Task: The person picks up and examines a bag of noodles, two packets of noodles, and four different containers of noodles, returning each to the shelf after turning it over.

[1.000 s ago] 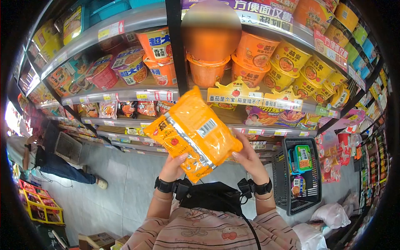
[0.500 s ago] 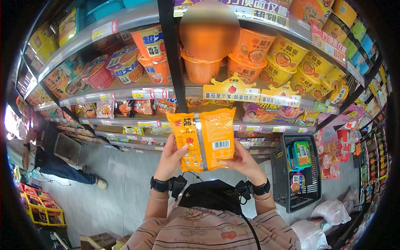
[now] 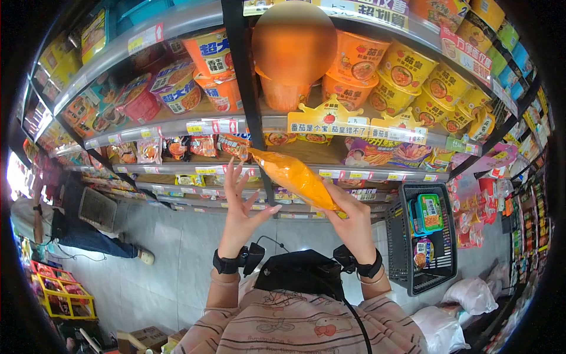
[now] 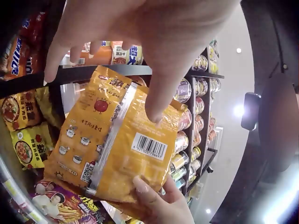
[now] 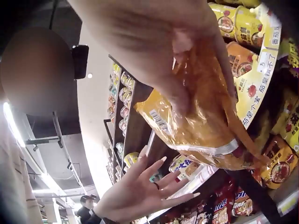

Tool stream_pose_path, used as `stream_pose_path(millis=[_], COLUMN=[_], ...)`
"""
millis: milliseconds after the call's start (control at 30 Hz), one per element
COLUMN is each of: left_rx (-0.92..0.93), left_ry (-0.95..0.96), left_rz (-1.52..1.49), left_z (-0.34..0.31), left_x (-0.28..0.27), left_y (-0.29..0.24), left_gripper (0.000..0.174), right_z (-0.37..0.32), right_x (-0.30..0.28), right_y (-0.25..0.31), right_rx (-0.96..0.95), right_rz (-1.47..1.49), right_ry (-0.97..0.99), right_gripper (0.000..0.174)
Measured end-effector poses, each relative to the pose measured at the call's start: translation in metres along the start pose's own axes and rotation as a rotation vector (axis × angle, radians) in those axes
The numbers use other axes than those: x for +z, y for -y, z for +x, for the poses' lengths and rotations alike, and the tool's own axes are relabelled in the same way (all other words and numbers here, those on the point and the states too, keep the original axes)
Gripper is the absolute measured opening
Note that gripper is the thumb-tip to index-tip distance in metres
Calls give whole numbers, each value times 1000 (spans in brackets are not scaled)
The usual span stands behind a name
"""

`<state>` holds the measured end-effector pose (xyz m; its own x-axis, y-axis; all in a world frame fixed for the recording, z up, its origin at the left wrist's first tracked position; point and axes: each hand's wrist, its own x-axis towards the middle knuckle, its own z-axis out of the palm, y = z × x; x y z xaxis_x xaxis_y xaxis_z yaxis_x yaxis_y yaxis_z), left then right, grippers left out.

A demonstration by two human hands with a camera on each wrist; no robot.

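Note:
An orange instant noodle packet (image 3: pixel 295 176) is tilted almost edge-on in the head view, in front of the shelves. My right hand (image 3: pixel 352 219) grips it at its right end, with the thumb on the side towards me. In the left wrist view the packet (image 4: pixel 122 156) shows its back, with a silver seam, a barcode and small cooking pictures. Fingers spread, my left hand (image 3: pixel 240 213) is just left of the packet and holds nothing. The right wrist view also shows that left hand (image 5: pixel 140 193) with its palm bare, below the packet (image 5: pixel 201 126).
Orange noodle tubs (image 3: pixel 348 91) and yellow noodle tubs (image 3: pixel 407 65) stand on the shelf ahead, with bagged noodles (image 3: pixel 177 148) lower down. A dark shopping basket (image 3: pixel 401 277) with several packs is at my right. Another person's leg (image 3: pixel 94 241) shows at far left.
Both hands held the packet earlier. It was turned upright, back towards me, then tipped edge-on. The left hand has let go and spread its fingers; the right hand still holds it.

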<state>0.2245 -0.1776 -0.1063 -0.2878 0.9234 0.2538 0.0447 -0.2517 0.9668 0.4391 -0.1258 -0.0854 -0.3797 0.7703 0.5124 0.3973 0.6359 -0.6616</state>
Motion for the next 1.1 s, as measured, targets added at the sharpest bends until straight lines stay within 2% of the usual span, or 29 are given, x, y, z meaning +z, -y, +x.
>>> stream_pose_path(millis=[67,167,267,367,400,500,533,567,600,633,667,700,733,767,800,833,900,1000,1100], left_rx=[27,13,413,630,648,748,719,635,549,461,532,513,492,469,459,380,225,218,366], left_ry=[14,-46,-53,49,-103,-160,-143,-56,27,108,246,368,491,613,626,538,362,-16,-9], left_rz=[22,146,664,954,873,676,586,425,263,100,73,156,238,320,319,294,244,347,629], left_z=[-1,-2,-4,-8,-3,7,9,7,3,0,5,9,13,15,15,14,10,9,4], left_x=[-1,1,18,27,30,15,12,6,0,-6,-14,-20,-25,-27,-25,-23,-21,-13,2], left_y=[3,2,-10,-9,-2,-4,-10,-10,-9,-9,-9,-12,-19,-23,-24,-25,-24,-12,-14], left_gripper=[109,107,96,81,69,61,58,58,57,57,55,53,52,51,48,51,56,69,81], right_z=[2,0,3,10,9,9,11,12,12,16,22,26,25,23,21,20,18,18,19], right_x=[1,7,14,13,8,-2,-8,-12,-14,-15,-17,-18,-19,-20,-20,-19,-13,2,10], right_y=[0,-5,-2,17,24,32,25,19,16,14,12,11,8,5,1,-2,0,8,13], right_rx=[-37,85,359,313,285,178,133,88,156,118,81,42,81,91,100,106,229,398,517], right_rz=[-23,77,475,618,603,625,678,732,863,975,1086,1196,1247,1119,990,860,851,928,1073], right_ry=[-20,-55,-41,57,116,269,307,348,255,260,262,261,337,366,395,421,295,69,-89], right_gripper=[52,50,49,54,57,66,69,73,79,80,82,83,85,80,75,70,56,40,36])
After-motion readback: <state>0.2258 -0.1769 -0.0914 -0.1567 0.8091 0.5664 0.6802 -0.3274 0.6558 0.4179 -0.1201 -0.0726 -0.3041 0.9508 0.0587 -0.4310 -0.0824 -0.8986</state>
